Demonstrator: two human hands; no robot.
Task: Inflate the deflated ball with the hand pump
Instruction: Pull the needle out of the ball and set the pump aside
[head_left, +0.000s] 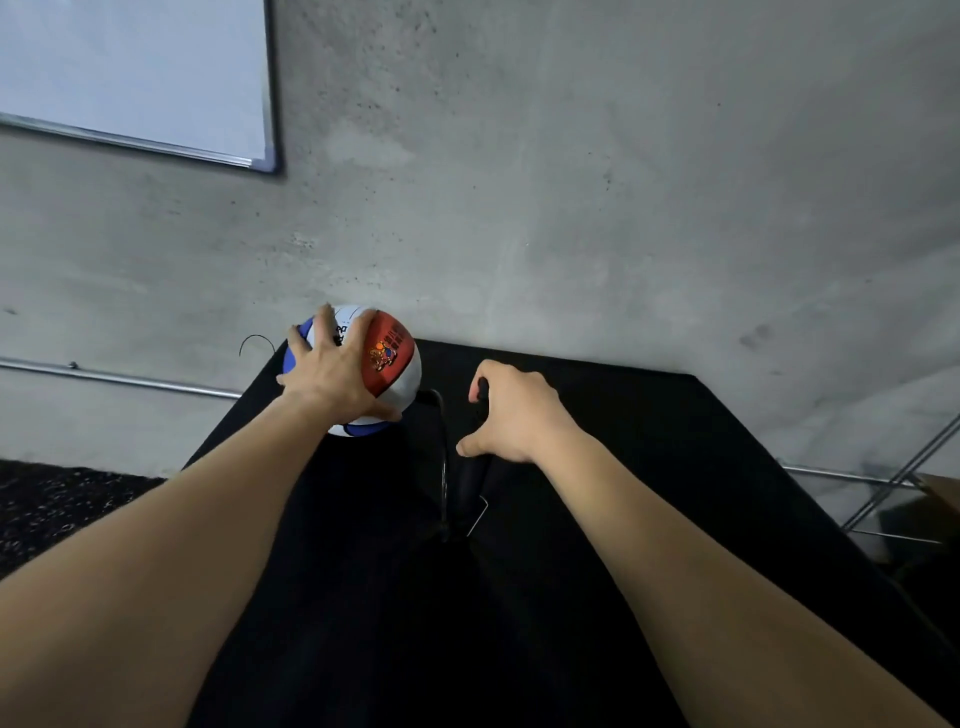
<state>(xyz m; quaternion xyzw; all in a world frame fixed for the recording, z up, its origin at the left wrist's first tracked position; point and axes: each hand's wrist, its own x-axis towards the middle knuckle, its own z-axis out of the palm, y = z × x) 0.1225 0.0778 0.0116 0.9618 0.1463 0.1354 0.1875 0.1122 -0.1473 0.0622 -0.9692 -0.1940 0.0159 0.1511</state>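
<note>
Left hand (337, 371) spread wide, palm pressing the red, white and blue ball (387, 358) at the far left of the black counter (649, 467); right hand (511, 413) curls around the black pump (470, 480) just beside it; hose (442, 447) arcs between.

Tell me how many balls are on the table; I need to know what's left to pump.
1: the ball at the table's far left corner, under the left hand.
</note>
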